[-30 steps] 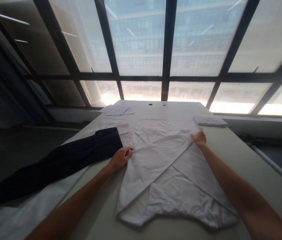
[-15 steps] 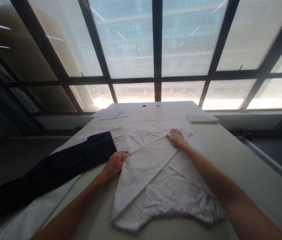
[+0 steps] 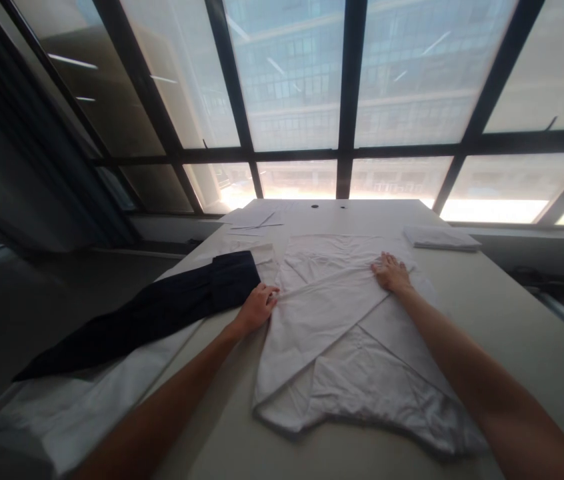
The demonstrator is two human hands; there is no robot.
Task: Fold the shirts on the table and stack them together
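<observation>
Head view: white table point(image 3: 492, 300) by windows point(image 3: 297, 80); left hand point(image 3: 258, 308) half-curled, hold unclear, right hand point(image 3: 393, 273) spread flat on garment point(image 3: 322, 317).

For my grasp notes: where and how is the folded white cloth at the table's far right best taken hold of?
Probably pinch the folded white cloth top and bottom at the middle of its near edge, coming from the person's side: it lies flat on the table, that edge uncovered and facing the person.
</observation>
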